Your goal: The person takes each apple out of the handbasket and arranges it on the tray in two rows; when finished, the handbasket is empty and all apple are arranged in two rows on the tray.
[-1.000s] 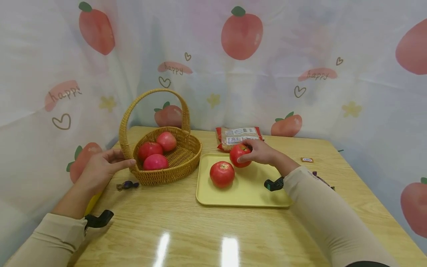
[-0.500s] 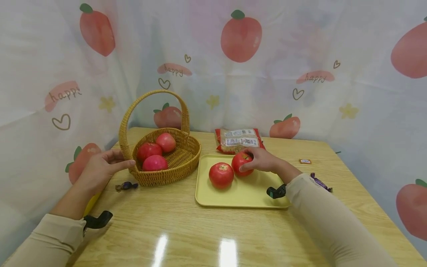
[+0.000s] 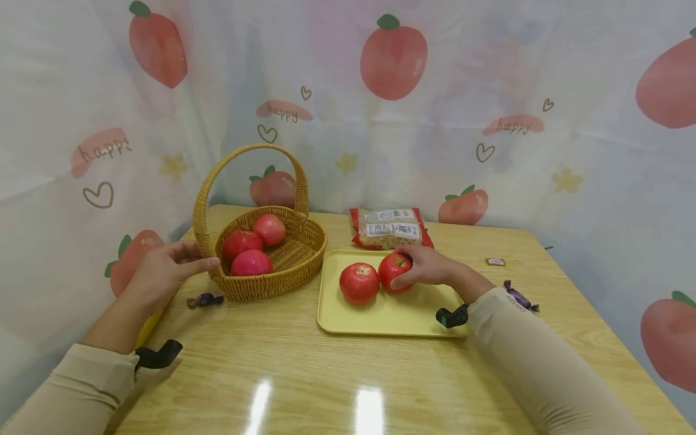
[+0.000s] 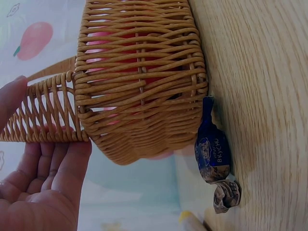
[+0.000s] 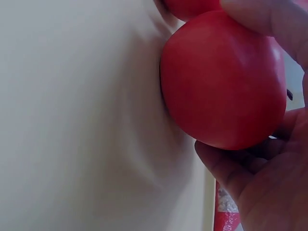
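Right hand pinches a red apple between thumb and fingers, on the yellow tray, just beside a second apple; left hand pinches the foot of the handle of a wicker basket, three reddish fruits inside, wrapped candy near its base
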A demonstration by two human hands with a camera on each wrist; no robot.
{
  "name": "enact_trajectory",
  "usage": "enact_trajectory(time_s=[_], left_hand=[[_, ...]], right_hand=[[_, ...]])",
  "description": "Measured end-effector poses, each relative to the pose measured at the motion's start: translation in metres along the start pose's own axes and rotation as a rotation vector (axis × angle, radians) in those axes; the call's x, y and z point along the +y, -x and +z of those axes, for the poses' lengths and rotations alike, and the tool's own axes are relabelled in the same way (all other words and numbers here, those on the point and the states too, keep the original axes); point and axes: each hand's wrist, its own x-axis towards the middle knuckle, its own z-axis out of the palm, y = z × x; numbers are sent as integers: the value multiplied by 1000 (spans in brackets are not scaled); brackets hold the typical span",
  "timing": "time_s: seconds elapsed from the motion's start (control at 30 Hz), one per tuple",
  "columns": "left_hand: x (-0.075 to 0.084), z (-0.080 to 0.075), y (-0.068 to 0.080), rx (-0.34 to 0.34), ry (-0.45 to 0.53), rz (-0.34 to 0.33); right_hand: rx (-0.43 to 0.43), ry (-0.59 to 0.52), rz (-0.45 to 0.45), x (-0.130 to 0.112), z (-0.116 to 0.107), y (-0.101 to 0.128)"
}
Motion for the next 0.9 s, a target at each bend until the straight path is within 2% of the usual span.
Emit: enact_trajectory(time_s=[0.3,0.57,0.9], left_hand=[[0,-3,0,9,-20,-4],[0,-2,-2,-1,-33,-16],[0,-1,-1,8,-48,-6]], right_hand=[[-3,-44,-14,2,1,-2],[32,-102,-51,0,-6,0],[43,-175,-109,-14,-13,1]])
